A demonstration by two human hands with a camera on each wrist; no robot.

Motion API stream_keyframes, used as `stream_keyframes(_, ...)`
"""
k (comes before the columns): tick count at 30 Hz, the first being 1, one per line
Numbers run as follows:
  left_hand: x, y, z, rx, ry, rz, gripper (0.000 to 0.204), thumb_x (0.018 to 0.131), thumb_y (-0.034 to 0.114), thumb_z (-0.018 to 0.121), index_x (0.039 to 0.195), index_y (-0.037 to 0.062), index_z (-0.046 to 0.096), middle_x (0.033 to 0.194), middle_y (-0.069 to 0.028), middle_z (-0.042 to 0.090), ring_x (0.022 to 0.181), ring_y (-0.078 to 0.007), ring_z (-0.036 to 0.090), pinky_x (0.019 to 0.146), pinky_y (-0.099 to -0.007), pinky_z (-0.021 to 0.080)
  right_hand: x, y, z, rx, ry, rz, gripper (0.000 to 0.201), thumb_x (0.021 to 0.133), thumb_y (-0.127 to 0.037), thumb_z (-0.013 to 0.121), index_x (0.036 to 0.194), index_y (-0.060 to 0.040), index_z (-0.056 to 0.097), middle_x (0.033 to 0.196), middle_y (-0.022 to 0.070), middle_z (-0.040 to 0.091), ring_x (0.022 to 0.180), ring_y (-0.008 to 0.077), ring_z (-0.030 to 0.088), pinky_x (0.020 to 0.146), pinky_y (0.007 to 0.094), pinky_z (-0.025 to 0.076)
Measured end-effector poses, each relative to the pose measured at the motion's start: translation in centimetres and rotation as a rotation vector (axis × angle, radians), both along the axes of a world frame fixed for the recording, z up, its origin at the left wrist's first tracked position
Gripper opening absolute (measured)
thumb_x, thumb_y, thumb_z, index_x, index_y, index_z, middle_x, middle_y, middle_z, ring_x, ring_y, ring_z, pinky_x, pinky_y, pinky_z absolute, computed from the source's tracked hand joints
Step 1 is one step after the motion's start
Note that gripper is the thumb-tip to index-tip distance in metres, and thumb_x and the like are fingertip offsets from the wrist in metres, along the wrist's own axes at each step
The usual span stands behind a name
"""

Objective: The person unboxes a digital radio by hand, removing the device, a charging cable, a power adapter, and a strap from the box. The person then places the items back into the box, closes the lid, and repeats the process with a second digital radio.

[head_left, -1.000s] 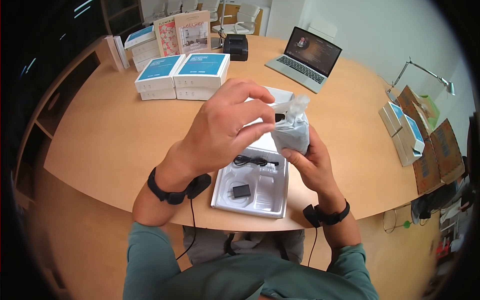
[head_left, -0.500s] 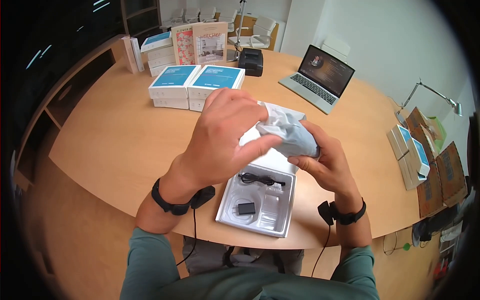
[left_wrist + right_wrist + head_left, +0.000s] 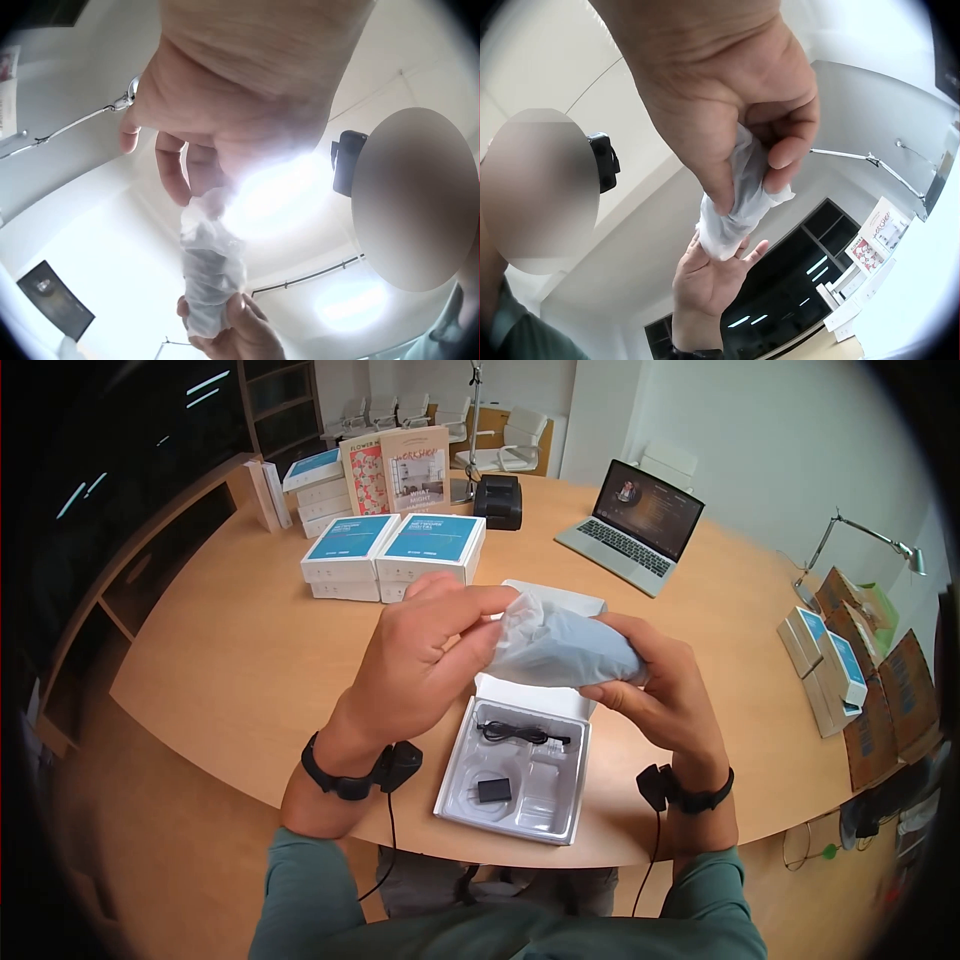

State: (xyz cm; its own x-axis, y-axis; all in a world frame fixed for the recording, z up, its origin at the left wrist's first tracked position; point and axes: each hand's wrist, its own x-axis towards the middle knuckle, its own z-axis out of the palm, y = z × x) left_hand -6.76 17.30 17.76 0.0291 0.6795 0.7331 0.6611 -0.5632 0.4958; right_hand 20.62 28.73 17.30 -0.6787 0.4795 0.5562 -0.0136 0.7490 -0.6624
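Above an open white box (image 3: 449, 785), both hands hold a rounded thing in a thin, whitish translucent bag (image 3: 572, 645). My right hand (image 3: 664, 685) grips its right end, thumb below and fingers over the top. At the other end, my left hand (image 3: 425, 650) pinches the crumpled loose plastic between thumb and fingers. The wrapped thing (image 3: 214, 266) stretches between the two hands in the left wrist view; what is inside is hidden. In the box's moulded tray lie a coiled black cable (image 3: 522, 733) and a small black power adapter (image 3: 494, 790).
Stacked white boxes with blue labels (image 3: 430, 540) stand beyond my left hand, with books (image 3: 415, 470) behind. An open laptop (image 3: 640, 525) sits at the back right. More boxes (image 3: 825, 660), a desk lamp (image 3: 850, 525) and a cardboard carton (image 3: 890, 710) are at the right.
The bagged thing has tipped from upright to lying nearly level. My left hand, earlier apart from the bag's gathered end, now pinches its plastic. The head view has shifted slightly.
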Motion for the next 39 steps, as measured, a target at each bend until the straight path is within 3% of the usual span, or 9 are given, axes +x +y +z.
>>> stream_keyframes(3, -0.1, 0.1, 0.0, -0.162, -0.075, -0.043, 0.022, 0.096, 0.013, 0.078, 0.113, -0.0005, 0.079, 0.094, -0.0128, 0.074, 0.094, -0.0272, 0.068, 0.09, -0.0386, 0.054, -0.2, 0.2, -0.1, 0.067, 0.014, 0.014, 0.053, 0.09, -0.013, 0.093, 0.136, 0.0003, 0.069, 0.111, 0.014, 0.078, 0.097, 0.0238, 0.076, 0.088, 0.0361, 0.06)
stream_keyframes(16, -0.4, 0.7, 0.4, -0.055, 0.028, -0.126, 0.024, 0.095, 0.014, 0.078, 0.113, -0.0005, 0.075, 0.11, -0.0138, 0.075, 0.101, -0.0283, 0.069, 0.095, -0.0404, 0.055, -0.7, 0.0, -1.4, -0.119, 0.102, -0.004, 0.058, 0.093, -0.018, 0.093, 0.141, 0.0013, 0.067, 0.113, 0.0104, 0.08, 0.098, 0.0191, 0.076, 0.088, 0.0343, 0.062)
stream_keyframes(18, -0.7, 0.3, 0.4, -0.12, -0.066, -0.136, 0.04, 0.104, 0.02, 0.077, 0.136, -0.0034, 0.072, 0.127, -0.0122, 0.076, 0.12, -0.0245, 0.07, 0.11, -0.0394, 0.053, -0.8, 0.1, -1.2, -0.255, 0.138, 0.062, 0.058, 0.094, -0.017, 0.092, 0.143, 0.002, 0.067, 0.113, 0.0095, 0.08, 0.096, 0.0181, 0.076, 0.085, 0.0331, 0.062)
stream_keyframes(21, -1.4, 0.7, -0.6, -0.195, -0.334, -0.292, 0.044, 0.11, 0.021, 0.073, 0.145, -0.0042, 0.066, 0.128, -0.0091, 0.075, 0.119, -0.0181, 0.069, 0.108, -0.0358, 0.054, -0.4, 1.1, -1.7, -0.391, 0.156, 0.131, 0.056, 0.097, -0.017, 0.089, 0.145, 0.0034, 0.068, 0.114, 0.0082, 0.08, 0.093, 0.0161, 0.075, 0.08, 0.0305, 0.062)
stream_keyframes(22, -1.3, 0.7, -0.7, -0.195, -0.332, -0.292, 0.044, 0.11, 0.021, 0.073, 0.145, -0.0042, 0.066, 0.128, -0.0091, 0.075, 0.119, -0.0181, 0.069, 0.108, -0.0358, 0.054, -0.4, 1.4, -2.0, -0.393, 0.138, 0.135, 0.054, 0.098, -0.016, 0.088, 0.144, 0.0039, 0.069, 0.114, 0.008, 0.079, 0.092, 0.0152, 0.075, 0.078, 0.0291, 0.062)
stream_keyframes(24, -0.6, 0.7, -0.4, -0.15, -0.492, -0.326, 0.016, 0.11, 0.008, 0.068, 0.118, -0.0051, 0.07, 0.122, -0.0078, 0.075, 0.114, -0.0143, 0.068, 0.098, -0.0314, 0.056, -0.5, 1.5, -2.1, -0.419, 0.163, 0.138, 0.051, 0.099, -0.016, 0.088, 0.142, 0.0036, 0.071, 0.114, 0.0083, 0.079, 0.092, 0.0148, 0.075, 0.076, 0.0286, 0.063)
stream_keyframes(33, 0.5, 2.1, -1.5, -0.088, -0.575, -0.298, 0.02, 0.114, 0.018, 0.069, 0.115, -0.0018, 0.065, 0.099, 0.001, 0.069, 0.093, -0.0065, 0.061, 0.084, -0.0248, 0.052, -1.4, 2.1, -3.2, -0.449, 0.367, 0.119, 0.042, 0.103, -0.018, 0.083, 0.139, 0.0032, 0.073, 0.121, 0.0118, 0.08, 0.095, 0.0167, 0.077, 0.077, 0.0305, 0.067)
stream_keyframes(37, -0.4, 2.1, -2.3, -0.109, -0.495, -0.175, 0.023, 0.113, 0.02, 0.071, 0.117, -0.0022, 0.066, 0.101, 0.0, 0.07, 0.095, -0.0068, 0.061, 0.086, -0.0249, 0.052, -2.1, 1.3, -3.6, -0.482, 0.485, 0.125, 0.035, 0.11, -0.019, 0.074, 0.137, 0.0038, 0.074, 0.117, 0.0113, 0.08, 0.094, 0.0167, 0.077, 0.078, 0.0317, 0.068)
stream_keyframes(39, -0.2, 1.9, -2.3, -0.049, -0.51, -0.145, 0.024, 0.113, 0.02, 0.071, 0.118, -0.0031, 0.067, 0.117, -0.0056, 0.074, 0.102, -0.0088, 0.064, 0.091, -0.026, 0.053, -1.9, 1.7, -4.1, -0.462, 0.485, 0.088, 0.033, 0.112, -0.02, 0.071, 0.134, 0.0042, 0.074, 0.115, 0.0106, 0.08, 0.093, 0.0162, 0.077, 0.078, 0.0318, 0.068)
